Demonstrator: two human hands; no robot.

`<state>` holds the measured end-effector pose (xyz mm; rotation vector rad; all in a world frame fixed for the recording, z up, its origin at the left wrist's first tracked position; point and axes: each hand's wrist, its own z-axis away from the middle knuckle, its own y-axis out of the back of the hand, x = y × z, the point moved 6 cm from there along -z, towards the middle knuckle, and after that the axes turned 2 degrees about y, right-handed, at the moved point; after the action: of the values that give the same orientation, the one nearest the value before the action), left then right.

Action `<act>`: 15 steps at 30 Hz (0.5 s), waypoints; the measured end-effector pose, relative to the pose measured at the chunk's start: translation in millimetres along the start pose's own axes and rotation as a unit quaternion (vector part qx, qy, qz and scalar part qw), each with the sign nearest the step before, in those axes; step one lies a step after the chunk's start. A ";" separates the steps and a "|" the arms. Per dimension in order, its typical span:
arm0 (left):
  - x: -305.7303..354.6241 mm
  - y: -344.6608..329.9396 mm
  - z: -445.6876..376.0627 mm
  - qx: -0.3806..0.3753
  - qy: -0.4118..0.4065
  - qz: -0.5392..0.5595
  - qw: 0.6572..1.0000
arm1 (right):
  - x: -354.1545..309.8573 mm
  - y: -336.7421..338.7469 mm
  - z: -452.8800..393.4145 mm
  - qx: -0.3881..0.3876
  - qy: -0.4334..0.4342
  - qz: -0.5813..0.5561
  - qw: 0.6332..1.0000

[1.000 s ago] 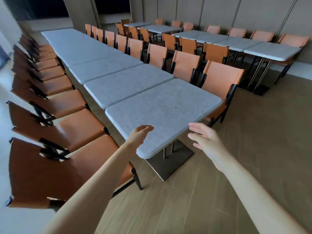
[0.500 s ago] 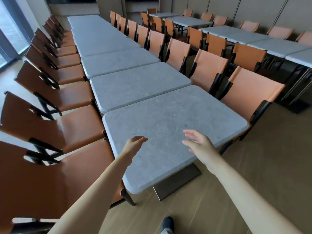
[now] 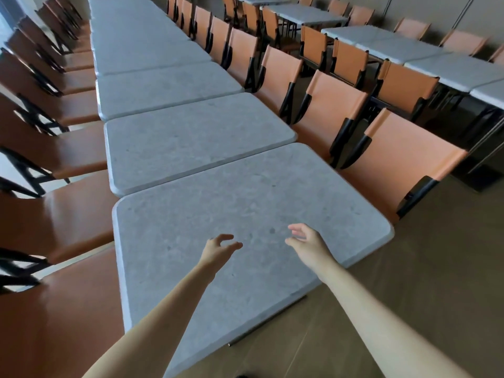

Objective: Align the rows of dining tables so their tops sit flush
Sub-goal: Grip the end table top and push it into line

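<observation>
Fingers of both hands are spread and loosely curved, holding nothing, poised over the nearest desk (image 3: pixel 191 227) without plainly touching its grey top. Left hand (image 3: pixel 218 251) and right hand (image 3: pixel 309 245) sit near each other above the middle of that top. Just beyond the fingertips, the next desk (image 3: pixel 191 143) meets it along a thin seam, its ends offset to the left. Orange chairs (image 3: pixel 403 170) line both sides of the row.

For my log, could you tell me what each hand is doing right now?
Left hand: open, holding nothing, above the nearest table.
Right hand: open, holding nothing.
</observation>
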<state>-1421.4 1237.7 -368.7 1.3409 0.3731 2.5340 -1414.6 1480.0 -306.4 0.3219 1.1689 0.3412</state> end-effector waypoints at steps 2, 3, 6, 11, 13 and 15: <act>1.2 -22.7 -13.2 0.000 0.013 -0.012 1.000 | 11.7 13.3 -24.9 -0.010 -0.007 0.015 1.000; 3.9 -33.7 -19.0 0.004 0.014 -0.019 1.000 | 16.4 21.0 -38.3 -0.014 -0.009 0.023 1.000; 14.3 -67.0 -40.6 0.036 0.030 -0.042 0.998 | 29.2 46.2 -82.0 -0.030 -0.010 0.052 0.998; 40.9 -145.2 -72.6 0.078 0.075 -0.101 0.989 | 59.2 95.6 -152.1 -0.080 0.005 0.127 0.989; 51.2 -182.1 -77.7 0.085 0.103 -0.129 0.983 | 73.6 114.7 -173.3 -0.107 0.006 0.170 0.980; 59.2 -213.6 -83.1 0.094 0.135 -0.153 0.974 | 86.8 132.9 -193.3 -0.124 0.012 0.212 0.969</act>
<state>-1501.6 1448.5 -440.5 0.9058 0.8230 2.4631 -1576.6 1650.2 -392.4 0.3479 1.0615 0.8600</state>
